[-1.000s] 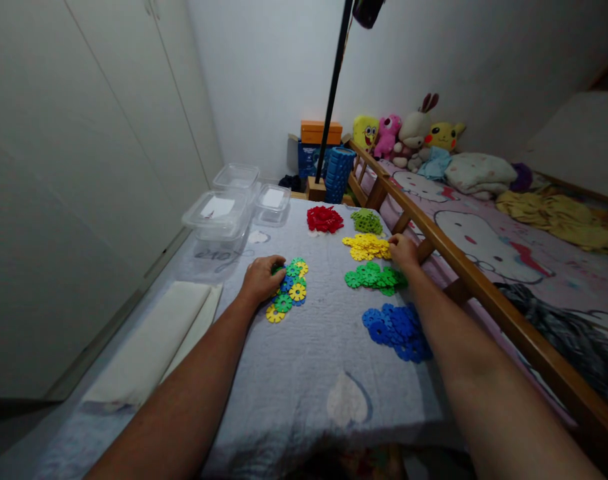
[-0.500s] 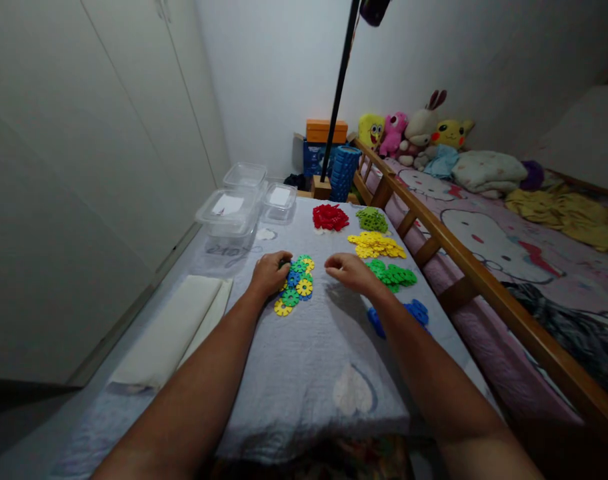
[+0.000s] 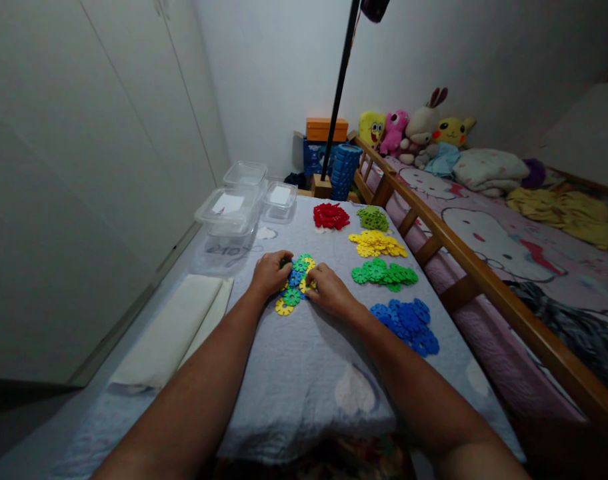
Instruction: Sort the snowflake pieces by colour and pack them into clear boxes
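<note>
A small mixed heap of notched plastic discs (image 3: 291,297), yellow, green and blue, lies between my hands on the cloth-covered table. At its left edge is my left hand (image 3: 271,273), its fingers curled closed; something dark shows by the fingertips, but I cannot make out what it is. My right hand (image 3: 331,291) reaches the heap's right side, thumb and fingers closed on a yellow notched disc (image 3: 308,285). To the right are sorted piles: blue discs (image 3: 407,325), green discs (image 3: 384,273) and yellow discs (image 3: 378,244).
Farther back are a red pile (image 3: 331,216) and an olive-green pile (image 3: 372,218). Clear plastic boxes (image 3: 229,213) stand at the back left, behind a folded cream cloth (image 3: 169,333). A wooden bed rail (image 3: 464,270) runs along the right side.
My right hand has moved left and down from beside the green pile to the mixed heap, closing on a yellow disc. My left hand has stayed nearly still.
</note>
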`<state>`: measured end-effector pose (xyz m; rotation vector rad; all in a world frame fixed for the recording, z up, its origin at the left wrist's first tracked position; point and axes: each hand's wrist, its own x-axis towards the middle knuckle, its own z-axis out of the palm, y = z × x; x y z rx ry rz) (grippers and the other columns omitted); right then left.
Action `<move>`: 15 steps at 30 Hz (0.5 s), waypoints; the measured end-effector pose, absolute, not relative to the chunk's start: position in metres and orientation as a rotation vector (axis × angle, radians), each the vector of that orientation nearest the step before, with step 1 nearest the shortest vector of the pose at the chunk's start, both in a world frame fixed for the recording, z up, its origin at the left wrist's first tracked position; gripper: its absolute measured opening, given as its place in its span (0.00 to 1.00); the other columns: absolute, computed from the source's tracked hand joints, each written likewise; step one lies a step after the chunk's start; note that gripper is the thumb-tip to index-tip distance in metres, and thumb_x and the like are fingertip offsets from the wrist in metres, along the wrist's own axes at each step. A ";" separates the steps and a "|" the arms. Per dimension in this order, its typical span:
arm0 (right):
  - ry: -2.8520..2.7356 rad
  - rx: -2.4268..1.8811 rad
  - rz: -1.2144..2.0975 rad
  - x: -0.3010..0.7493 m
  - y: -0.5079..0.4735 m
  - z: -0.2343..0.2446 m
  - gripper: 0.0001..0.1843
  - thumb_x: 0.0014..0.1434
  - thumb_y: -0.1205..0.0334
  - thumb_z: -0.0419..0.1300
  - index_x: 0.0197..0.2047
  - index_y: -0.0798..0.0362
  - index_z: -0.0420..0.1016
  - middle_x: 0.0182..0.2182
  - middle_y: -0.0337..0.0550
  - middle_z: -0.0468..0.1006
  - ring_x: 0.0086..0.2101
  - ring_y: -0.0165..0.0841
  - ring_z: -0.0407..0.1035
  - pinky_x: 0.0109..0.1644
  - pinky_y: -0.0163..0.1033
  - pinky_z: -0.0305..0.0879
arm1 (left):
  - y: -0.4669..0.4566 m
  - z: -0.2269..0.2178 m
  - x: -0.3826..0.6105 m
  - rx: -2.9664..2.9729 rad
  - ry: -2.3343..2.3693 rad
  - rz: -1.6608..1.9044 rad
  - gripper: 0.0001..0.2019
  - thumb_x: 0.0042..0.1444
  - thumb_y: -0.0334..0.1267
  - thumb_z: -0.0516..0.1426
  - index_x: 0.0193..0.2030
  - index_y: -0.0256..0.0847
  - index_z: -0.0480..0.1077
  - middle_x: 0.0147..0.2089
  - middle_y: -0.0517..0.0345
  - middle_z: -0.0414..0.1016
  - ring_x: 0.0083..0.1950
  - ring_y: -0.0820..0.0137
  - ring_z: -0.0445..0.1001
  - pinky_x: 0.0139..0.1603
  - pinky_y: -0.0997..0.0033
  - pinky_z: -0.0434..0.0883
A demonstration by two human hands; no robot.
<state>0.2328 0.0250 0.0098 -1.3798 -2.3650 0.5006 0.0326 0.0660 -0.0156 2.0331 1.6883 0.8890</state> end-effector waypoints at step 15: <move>-2.089 -1.255 1.059 0.261 0.042 0.037 0.06 0.53 0.69 0.59 0.36 0.53 0.75 0.29 0.35 0.74 0.30 0.29 0.66 0.37 0.35 0.60 | 0.066 -0.015 0.032 2.048 1.709 0.852 0.19 0.55 0.40 0.55 0.51 0.42 0.79 0.51 0.51 0.83 0.54 0.59 0.79 0.62 0.59 0.71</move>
